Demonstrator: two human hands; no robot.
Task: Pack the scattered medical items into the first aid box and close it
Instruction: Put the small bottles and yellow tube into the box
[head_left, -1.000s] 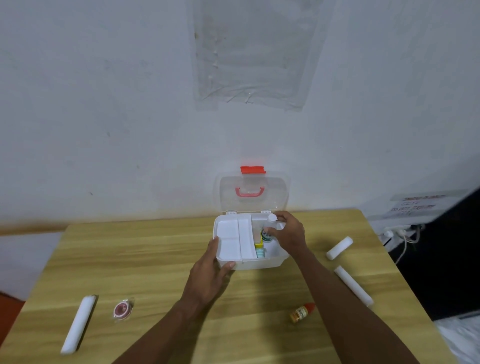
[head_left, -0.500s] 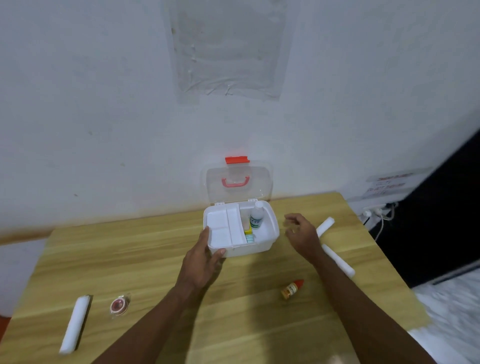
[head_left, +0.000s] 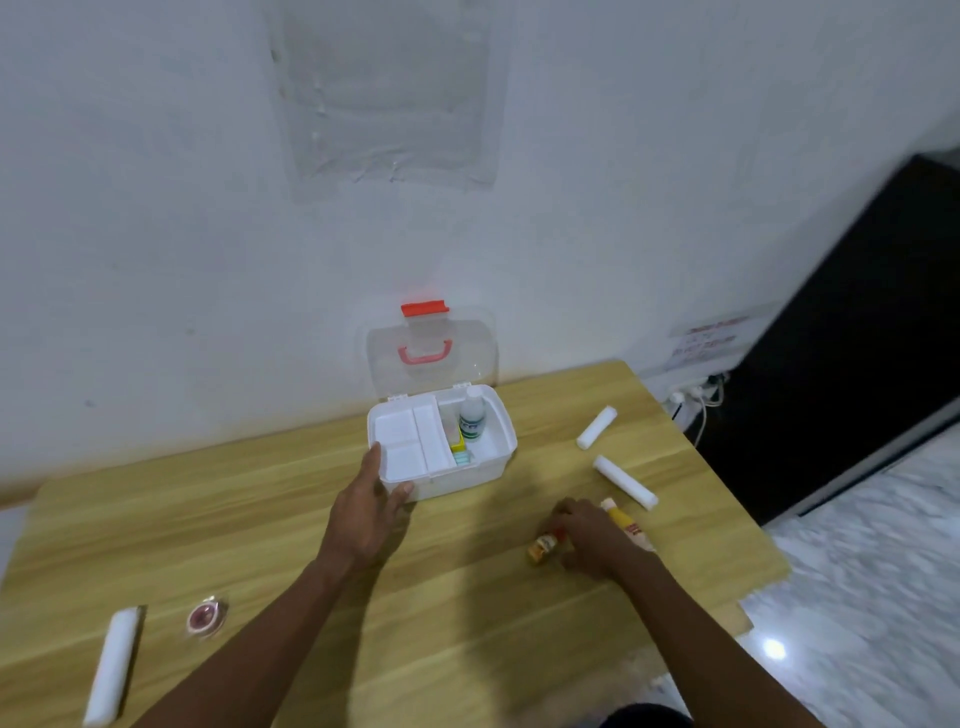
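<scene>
The white first aid box (head_left: 460, 479) stands open near the wall, its clear lid (head_left: 467, 358) with a red handle upright. Inside its right compartment are a white bottle (head_left: 471, 421) and a yellow packet (head_left: 457, 445). My left hand (head_left: 366, 512) grips the box's front left corner. My right hand (head_left: 589, 532) rests on the table to the box's right, fingers and thumb closed around the red cap of a small orange bottle (head_left: 542, 548) that lies on the wood. A yellow tube (head_left: 627, 524) lies just behind that hand.
Two white gauze rolls (head_left: 597, 427) (head_left: 625, 480) lie right of the box. A third white roll (head_left: 111, 665) and a small round tape reel (head_left: 207, 617) lie at the front left. The wooden table (head_left: 260, 519) ends close on the right, above a pale floor.
My right hand let go of the white bottle inside the box, swung out to the right and came down onto the small orange bottle. My left hand stayed on the box.
</scene>
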